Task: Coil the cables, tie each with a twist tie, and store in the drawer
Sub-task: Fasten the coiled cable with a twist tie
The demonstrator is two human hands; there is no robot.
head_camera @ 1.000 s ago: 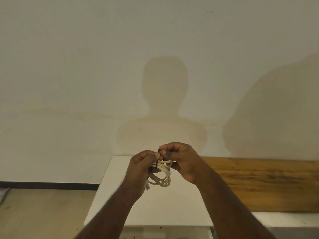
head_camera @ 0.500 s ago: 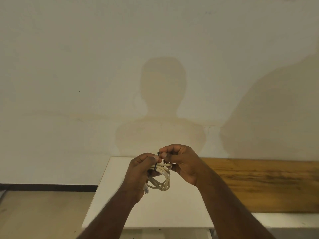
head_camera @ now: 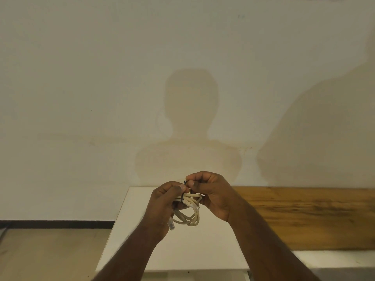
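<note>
A coiled cream cable [head_camera: 189, 217] hangs between my hands above the white cabinet top [head_camera: 129, 236]. Its clear plug [head_camera: 171, 225] dangles at the lower left. My left hand [head_camera: 165, 205] grips the top of the coil. A dark twist tie [head_camera: 185, 188] wraps the bundle there, and its ends stick up between the fingertips. My right hand [head_camera: 211, 194] pinches those ends with thumb and forefinger. The drawer is not in view.
A wooden board or tabletop [head_camera: 308, 216] stretches to the right of the white top, against a pale wall. The floor [head_camera: 48, 252] and a dark skirting strip lie to the left. My shadow falls on the wall ahead.
Both hands have stayed close together at the top of the coil, with small finger shifts at the tie. The coil hangs as before.
</note>
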